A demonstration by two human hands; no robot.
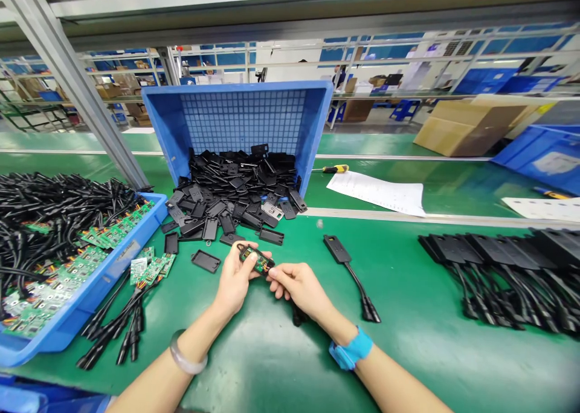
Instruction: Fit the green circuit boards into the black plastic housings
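Observation:
My left hand (236,278) grips a black plastic case with a green circuit board (252,260) seated in it, the thumb lying on the board. At the case's lower right end, my right hand (296,285) pinches the thin coloured wires (267,266) of the board's cable. Most of that cable is hidden under my right hand; its black connector end (298,316) shows below. An empty black case half (205,260) lies left of my left hand. Right of my hands rests a closed black case (338,250) with a cable splitting into two plugs.
A tipped blue crate (326,117) spills black case parts (235,177). On the left, a blue tray (136,237) holds boards with cables; several more (151,269) lie beside it. Finished-looking cased units (493,250) line the right. A screwdriver (336,169) and paper (378,192) lie behind.

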